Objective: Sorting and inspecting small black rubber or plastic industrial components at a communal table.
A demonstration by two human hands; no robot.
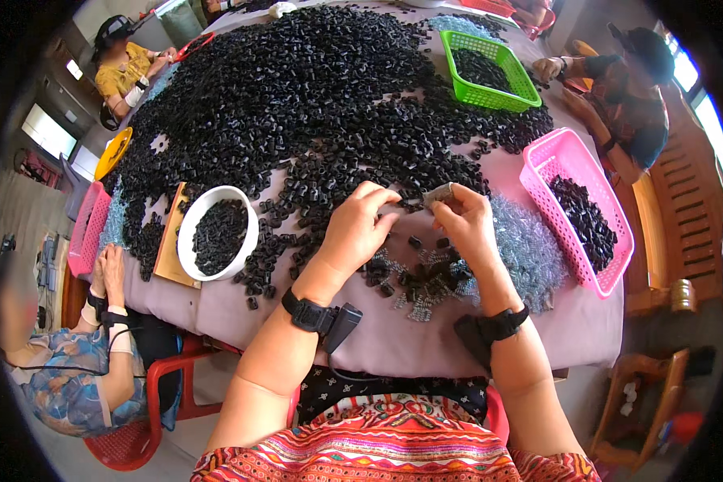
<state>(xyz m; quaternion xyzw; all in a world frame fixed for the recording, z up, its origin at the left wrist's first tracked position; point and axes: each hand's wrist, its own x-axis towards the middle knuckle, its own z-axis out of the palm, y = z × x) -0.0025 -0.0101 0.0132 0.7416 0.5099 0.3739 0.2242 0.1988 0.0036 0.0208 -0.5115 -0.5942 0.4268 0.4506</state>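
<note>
My left hand (357,226) is over the near middle of the table, beside the heap of small black plastic pieces (297,80). Its thumb and forefinger curve toward each other with a gap, and I see nothing held between them. Opposite it, my right hand (467,223) has thumb and forefinger drawn together; what they pinch is too small to make out. A greyish wrap (439,194) covers one of its fingertips. Loose coil springs (422,304) and black pieces lie below both hands. Right of my right hand spreads a large pile of clear-looking springs (530,253).
A white bowl (251,233) of black pieces stands left, against a wooden board (171,255). To the right is a pink basket (618,269), farther back a green basket (502,100). Another pink basket (88,233) and a yellow dish (104,163) sit left. People sit around the table.
</note>
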